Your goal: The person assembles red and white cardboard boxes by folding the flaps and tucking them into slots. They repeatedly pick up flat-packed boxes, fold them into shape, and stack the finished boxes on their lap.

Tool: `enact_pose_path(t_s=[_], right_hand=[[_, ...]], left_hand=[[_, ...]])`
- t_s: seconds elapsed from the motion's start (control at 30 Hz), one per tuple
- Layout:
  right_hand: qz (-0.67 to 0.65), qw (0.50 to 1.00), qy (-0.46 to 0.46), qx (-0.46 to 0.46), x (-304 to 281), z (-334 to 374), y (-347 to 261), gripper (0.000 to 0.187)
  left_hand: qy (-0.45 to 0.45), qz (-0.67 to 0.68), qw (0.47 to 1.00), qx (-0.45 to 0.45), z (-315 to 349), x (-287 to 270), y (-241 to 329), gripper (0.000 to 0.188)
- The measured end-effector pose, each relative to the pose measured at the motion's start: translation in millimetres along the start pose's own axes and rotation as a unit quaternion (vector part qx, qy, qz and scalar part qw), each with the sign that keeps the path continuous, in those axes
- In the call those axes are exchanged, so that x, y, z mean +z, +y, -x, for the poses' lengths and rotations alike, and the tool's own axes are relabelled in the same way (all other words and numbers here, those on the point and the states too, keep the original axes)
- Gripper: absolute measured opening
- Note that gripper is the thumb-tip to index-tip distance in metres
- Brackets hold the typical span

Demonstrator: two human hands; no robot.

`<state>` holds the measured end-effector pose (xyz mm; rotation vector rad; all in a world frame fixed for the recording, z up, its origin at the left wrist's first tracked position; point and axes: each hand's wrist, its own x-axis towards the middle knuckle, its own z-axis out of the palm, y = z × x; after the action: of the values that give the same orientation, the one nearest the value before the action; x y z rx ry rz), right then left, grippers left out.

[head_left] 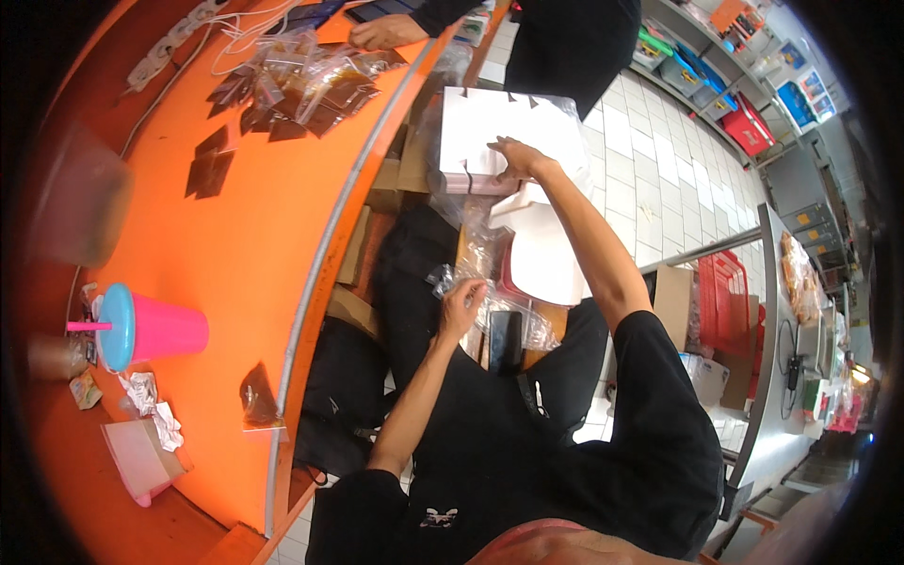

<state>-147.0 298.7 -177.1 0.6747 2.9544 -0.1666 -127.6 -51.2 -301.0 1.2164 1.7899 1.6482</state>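
Observation:
A stack of flat white cardboard sheets [485, 122] with notched edges lies on clear plastic in front of me. My right hand [518, 158] rests on the stack's right part, fingers spread apart. Nearer to me is a stack of white rounded cardboard pieces [544, 259] with a reddish side edge. My left hand [463, 303] is beside these pieces, over crumpled clear plastic [482, 254]; its fingers are loosely curled and apart, with nothing visible in them. A dark phone [505, 339] lies between my thighs, just below the rounded pieces.
To the left, an orange table [245, 235] carries a heap of brown-filled sachets [306, 89], a pink tumbler [165, 328] and a single sachet [258, 397]. Another person's hand [386, 33] rests at its far end. A metal table [767, 377] and red crate [723, 301] stand right.

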Motion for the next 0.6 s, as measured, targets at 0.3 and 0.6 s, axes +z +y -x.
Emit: enact_pose_path(t_s=[0.3, 0.6], right_hand=[[-0.051, 0.995, -0.089, 0.013, 3, -44, 14, 0.068], [-0.115, 0.991, -0.064, -0.018, -3, -18, 24, 0.04]], left_hand=[[-0.026, 0.057, 0.998, -0.024, 6, -20, 3, 0.024], [-0.059, 0.088, 0.994, 0.003, -1, -9, 1, 0.022]])
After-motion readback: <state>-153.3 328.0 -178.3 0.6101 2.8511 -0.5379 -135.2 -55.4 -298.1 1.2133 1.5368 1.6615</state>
